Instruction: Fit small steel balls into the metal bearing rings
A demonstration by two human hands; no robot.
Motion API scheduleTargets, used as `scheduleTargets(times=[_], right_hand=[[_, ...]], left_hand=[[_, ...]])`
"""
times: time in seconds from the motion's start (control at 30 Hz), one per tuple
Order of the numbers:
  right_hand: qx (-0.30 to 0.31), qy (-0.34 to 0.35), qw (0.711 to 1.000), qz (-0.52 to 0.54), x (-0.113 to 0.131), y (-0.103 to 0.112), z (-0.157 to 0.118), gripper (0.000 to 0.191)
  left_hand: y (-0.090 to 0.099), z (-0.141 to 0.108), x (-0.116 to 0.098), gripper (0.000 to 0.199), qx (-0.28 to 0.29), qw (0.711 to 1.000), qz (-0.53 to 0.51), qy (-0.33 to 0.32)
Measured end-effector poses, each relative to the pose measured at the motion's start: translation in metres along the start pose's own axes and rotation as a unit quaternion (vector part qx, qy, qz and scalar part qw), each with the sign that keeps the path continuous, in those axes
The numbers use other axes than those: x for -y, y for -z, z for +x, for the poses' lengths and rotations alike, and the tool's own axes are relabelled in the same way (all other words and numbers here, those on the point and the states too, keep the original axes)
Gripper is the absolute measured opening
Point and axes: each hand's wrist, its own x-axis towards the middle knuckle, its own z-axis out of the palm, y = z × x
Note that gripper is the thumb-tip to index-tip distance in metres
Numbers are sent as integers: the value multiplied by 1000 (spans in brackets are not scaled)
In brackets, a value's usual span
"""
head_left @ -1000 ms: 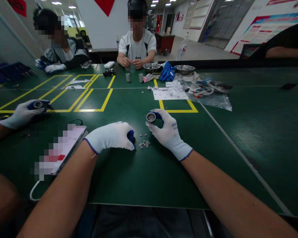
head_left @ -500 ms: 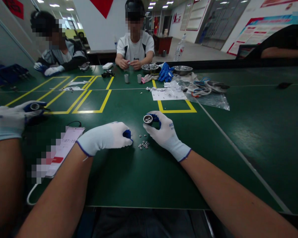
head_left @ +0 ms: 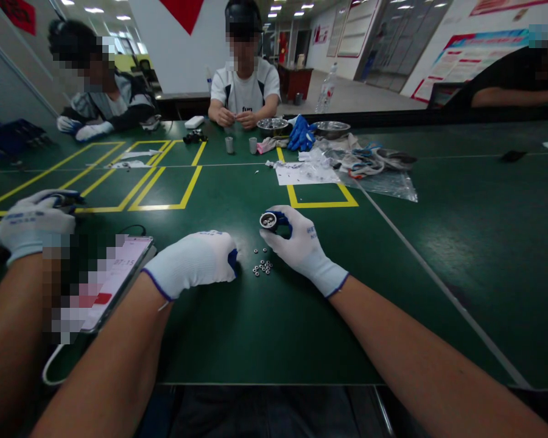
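My right hand (head_left: 298, 234), in a white glove with blue palm, grips a small round dark cup (head_left: 268, 221) with a bright metal rim. Its mouth faces me, and small metal pieces show inside. On the green table (head_left: 274, 328), just below the cup, lie several tiny metal rings (head_left: 262, 267), perhaps nuts or small bearings. My left hand (head_left: 201, 258), gloved alike, is closed just left of the rings. Its fingertips are curled under and face away, so whatever they hold, if anything, is hidden.
A phone (head_left: 114, 283) with a white cable lies left of my left forearm. Beyond it a co-worker's gloved hand (head_left: 39, 222) holds a dark part. Farther off are yellow tape frames, white paper (head_left: 305, 174), plastic bags, blue gloves (head_left: 302, 134), metal bowls and two seated people.
My left hand has turned slightly, its fingertips now more hidden, and sits a little lower. The co-worker's hand at left has turned over its part. The whole view shifts slightly.
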Motion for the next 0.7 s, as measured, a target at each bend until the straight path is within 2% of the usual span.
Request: scheduleTargets(times=[0.1, 0.23, 0.4, 0.6, 0.7], right_hand=[[12, 0, 1000, -2, 1, 1, 0, 29], [19, 18, 1000, 15, 2, -1, -1, 33], [18, -1, 999, 43, 4, -1, -1, 40], [24, -21, 998, 54, 5, -2, -1, 38], [30, -34, 996, 80, 5, -3, -1, 38]], left_hand=[[0, 0, 5, 14, -29, 999, -21, -32], [3, 4, 8, 18, -114, 985, -88, -93], [6, 11, 5, 16, -218, 962, -161, -19], [6, 13, 3, 18, -235, 910, -334, -63], [4, 14, 1, 22, -253, 887, -377, -87]])
